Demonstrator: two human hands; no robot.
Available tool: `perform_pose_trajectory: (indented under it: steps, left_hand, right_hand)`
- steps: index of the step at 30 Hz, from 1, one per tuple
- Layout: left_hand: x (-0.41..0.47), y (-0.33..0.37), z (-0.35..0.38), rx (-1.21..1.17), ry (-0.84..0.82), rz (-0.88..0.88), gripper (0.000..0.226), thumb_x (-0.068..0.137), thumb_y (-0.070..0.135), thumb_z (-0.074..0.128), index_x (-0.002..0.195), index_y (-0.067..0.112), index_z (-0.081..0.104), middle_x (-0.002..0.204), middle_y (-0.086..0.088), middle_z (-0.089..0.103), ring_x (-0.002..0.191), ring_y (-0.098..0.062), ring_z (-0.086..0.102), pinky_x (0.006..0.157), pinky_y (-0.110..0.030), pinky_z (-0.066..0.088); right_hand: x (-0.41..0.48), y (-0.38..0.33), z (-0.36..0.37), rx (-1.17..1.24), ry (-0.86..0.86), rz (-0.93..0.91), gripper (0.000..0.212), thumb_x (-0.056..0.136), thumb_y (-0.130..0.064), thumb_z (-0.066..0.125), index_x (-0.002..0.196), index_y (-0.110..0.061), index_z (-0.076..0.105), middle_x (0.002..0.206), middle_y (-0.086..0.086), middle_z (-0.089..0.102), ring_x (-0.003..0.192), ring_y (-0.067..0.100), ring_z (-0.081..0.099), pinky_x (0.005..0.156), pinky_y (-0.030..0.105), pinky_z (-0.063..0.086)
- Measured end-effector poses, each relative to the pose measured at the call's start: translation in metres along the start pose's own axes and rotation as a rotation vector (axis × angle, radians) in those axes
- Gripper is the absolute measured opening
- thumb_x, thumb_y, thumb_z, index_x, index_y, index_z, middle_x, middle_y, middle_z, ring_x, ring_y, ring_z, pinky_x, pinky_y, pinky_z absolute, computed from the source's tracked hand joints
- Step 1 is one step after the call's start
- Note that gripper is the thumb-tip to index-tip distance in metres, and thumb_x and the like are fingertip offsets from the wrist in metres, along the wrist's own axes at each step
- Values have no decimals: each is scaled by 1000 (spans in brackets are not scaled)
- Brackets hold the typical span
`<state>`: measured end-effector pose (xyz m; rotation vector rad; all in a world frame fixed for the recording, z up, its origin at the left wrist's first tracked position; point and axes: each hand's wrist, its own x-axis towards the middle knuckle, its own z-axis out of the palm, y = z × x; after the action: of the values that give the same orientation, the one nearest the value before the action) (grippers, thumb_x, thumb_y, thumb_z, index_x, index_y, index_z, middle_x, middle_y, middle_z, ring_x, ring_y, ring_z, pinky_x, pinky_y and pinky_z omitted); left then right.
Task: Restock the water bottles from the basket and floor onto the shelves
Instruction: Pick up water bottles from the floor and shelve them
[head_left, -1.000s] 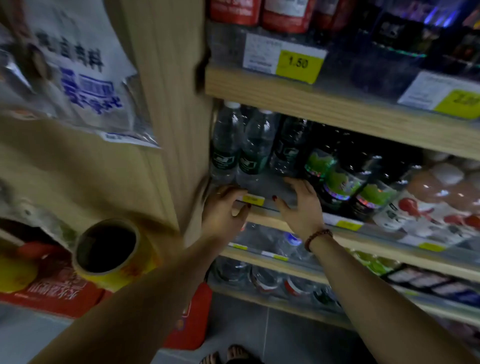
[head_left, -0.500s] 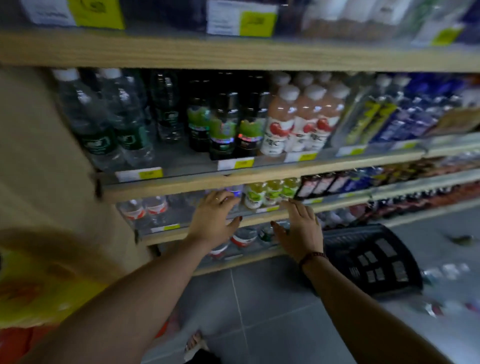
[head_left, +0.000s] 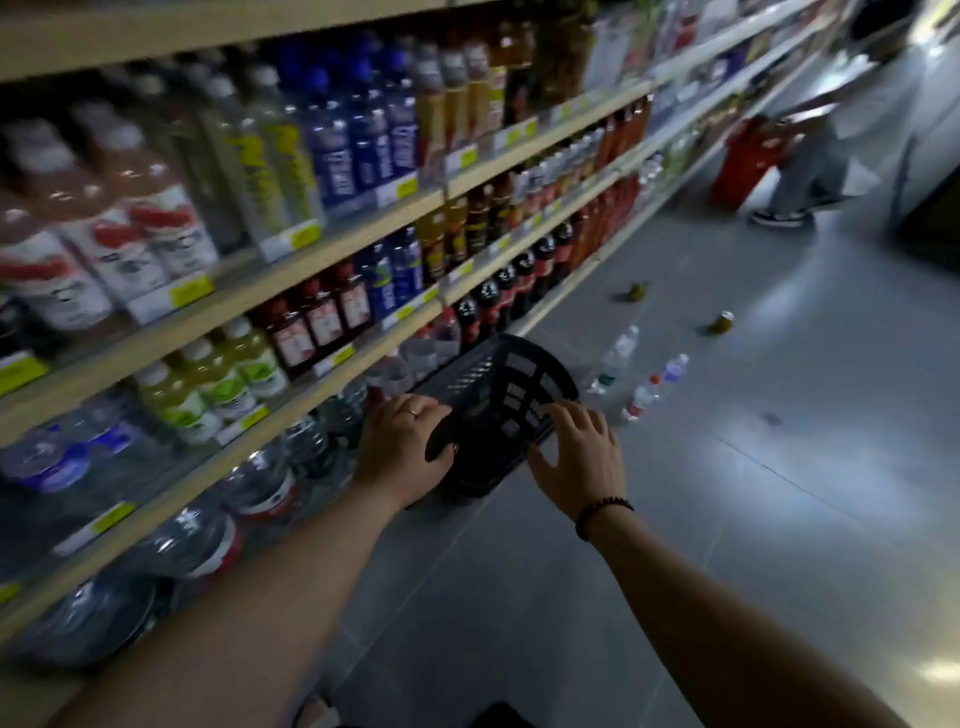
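Note:
A black plastic basket (head_left: 511, 382) lies tipped on the grey floor against the bottom shelf. My left hand (head_left: 400, 452) hovers at its near left rim, fingers and thumb curved apart with nothing in them. My right hand (head_left: 579, 457), a bead bracelet on its wrist, is spread open over the near right rim. Past the basket, three water bottles (head_left: 644, 397) lie on the floor. Large water bottles (head_left: 260, 486) fill the lowest shelves on my left. What the basket holds is hidden.
Wooden shelves (head_left: 332, 249) packed with juice, cola and blue-capped bottles run along the left. Two small green items (head_left: 723, 322) lie farther down the aisle. At the far right stands a person (head_left: 800, 171) with a red basket (head_left: 740, 161).
The view has swung right and down, from the shelf end to the aisle. Both hands left the shelf edge and moved down to the black basket, still holding nothing.

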<state>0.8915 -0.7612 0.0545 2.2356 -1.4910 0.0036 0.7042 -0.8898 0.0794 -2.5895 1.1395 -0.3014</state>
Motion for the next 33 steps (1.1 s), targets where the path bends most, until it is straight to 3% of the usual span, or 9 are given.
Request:
perform_pose_trajectory:
  steps: [4, 9, 15, 23, 28, 33]
  left_hand:
    - [47, 74, 42, -19, -34, 115, 46, 74, 35, 71, 113, 11, 69, 111, -8, 67, 108, -30, 60, 93, -40, 50]
    - [101, 142, 85, -60, -79, 235, 45, 69, 36, 65, 106, 11, 71, 106, -10, 68, 102, -33, 62, 93, -44, 49]
    - [178, 194, 128, -70, -116, 341, 44, 67, 25, 82, 107, 11, 70, 106, -9, 68, 101, -33, 62, 93, -42, 46]
    - [289, 215, 187, -67, -187, 310, 42, 66, 30, 79, 104, 14, 71, 103, -7, 69, 98, -33, 62, 86, -40, 47]
    - [351, 235, 211, -72, -210, 296, 45, 63, 39, 59, 98, 15, 72, 96, -6, 69, 91, -33, 63, 80, -39, 48]
    - [393, 262, 238, -46, -207, 297, 43, 63, 35, 65, 100, 15, 72, 97, -6, 69, 91, -33, 62, 78, -39, 48]
  right_hand:
    - [-16, 80, -27, -4, 56, 159, 57, 87, -44, 60, 136, -17, 47, 138, 4, 50, 128, 25, 42, 105, 38, 36]
    - [-27, 152, -48, 6, 98, 337, 56, 88, -45, 58, 137, -19, 45, 140, 2, 48, 129, 23, 40, 106, 35, 34]
    - [-3, 214, -64, 35, 132, 467, 57, 89, -42, 58, 138, -18, 44, 143, 4, 45, 133, 23, 37, 109, 36, 32]
    - [83, 291, -81, 34, 92, 528, 58, 89, -41, 60, 139, -17, 44, 143, 4, 45, 133, 24, 38, 109, 37, 34]
    - [132, 335, -93, 55, 92, 538, 57, 89, -42, 59, 139, -19, 43, 144, 2, 44, 133, 22, 38, 108, 35, 34]
    - [172, 384, -104, 80, 109, 528, 56, 88, -42, 60, 137, -18, 45, 141, 1, 46, 129, 22, 41, 105, 35, 39]
